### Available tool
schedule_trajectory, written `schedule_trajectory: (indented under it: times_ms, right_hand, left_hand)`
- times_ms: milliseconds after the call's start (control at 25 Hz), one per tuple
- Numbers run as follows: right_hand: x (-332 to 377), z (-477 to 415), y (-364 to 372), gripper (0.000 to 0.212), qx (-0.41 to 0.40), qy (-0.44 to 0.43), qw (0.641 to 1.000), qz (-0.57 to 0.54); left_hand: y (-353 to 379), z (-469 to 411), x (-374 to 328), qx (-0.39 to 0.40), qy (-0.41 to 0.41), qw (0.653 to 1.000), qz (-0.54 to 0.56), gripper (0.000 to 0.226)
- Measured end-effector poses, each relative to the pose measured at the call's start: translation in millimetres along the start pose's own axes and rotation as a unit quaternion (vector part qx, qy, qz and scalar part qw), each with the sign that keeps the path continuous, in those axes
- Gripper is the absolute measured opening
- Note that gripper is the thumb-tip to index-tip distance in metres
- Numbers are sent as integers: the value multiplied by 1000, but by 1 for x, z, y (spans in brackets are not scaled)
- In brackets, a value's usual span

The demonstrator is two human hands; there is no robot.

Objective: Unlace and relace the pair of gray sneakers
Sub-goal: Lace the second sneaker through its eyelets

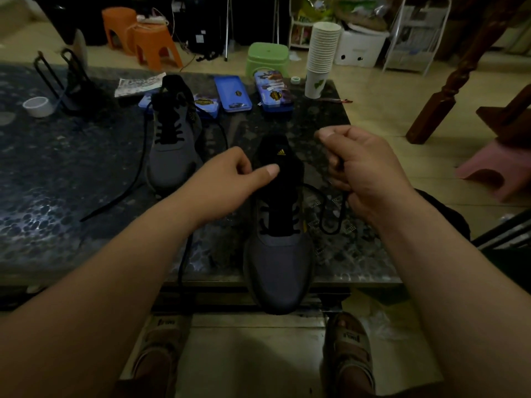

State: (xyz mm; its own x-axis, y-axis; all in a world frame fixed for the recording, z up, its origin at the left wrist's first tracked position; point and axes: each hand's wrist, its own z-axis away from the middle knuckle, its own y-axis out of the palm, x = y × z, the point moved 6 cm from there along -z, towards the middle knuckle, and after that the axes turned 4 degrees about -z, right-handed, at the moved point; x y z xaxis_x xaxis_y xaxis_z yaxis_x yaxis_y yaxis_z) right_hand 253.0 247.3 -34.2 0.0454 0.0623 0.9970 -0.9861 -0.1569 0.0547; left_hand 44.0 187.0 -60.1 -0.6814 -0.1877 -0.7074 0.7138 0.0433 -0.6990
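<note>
The near sneaker (278, 262) overhangs the tabletop's (71, 196) front edge; the right hand's (365, 173) grip curls round its lace (330, 222), while the left hand's (230, 179) curled grip is unclear.

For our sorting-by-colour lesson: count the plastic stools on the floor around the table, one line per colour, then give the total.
Orange stools: 2
Green stool: 1
Pink stool: 1
Total: 4
</note>
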Motion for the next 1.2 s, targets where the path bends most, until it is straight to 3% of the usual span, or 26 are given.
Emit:
schedule_trajectory:
  times_ms: [160,320,480,800,1200]
  right_hand:
    - [-1,4,13,11,22,-6,999,36]
    - [-10,8,25,13,68,-10,990,126]
    - [-12,10,35,11,79,-56,964,247]
    - [-14,6,44,11,77,-130,919,365]
    - [-9,12,56,14,8,-184,860,476]
  left_hand:
    - [1,1,-2,-30,3,1000,1,41]
    - [3,-4,14,47,-56,982,173,23]
    - [5,-4,22,101,-90,961,240,15]
    - [6,-4,25,128,-75,953,265,11]
    - [6,-4,26,126,-66,956,258,11]
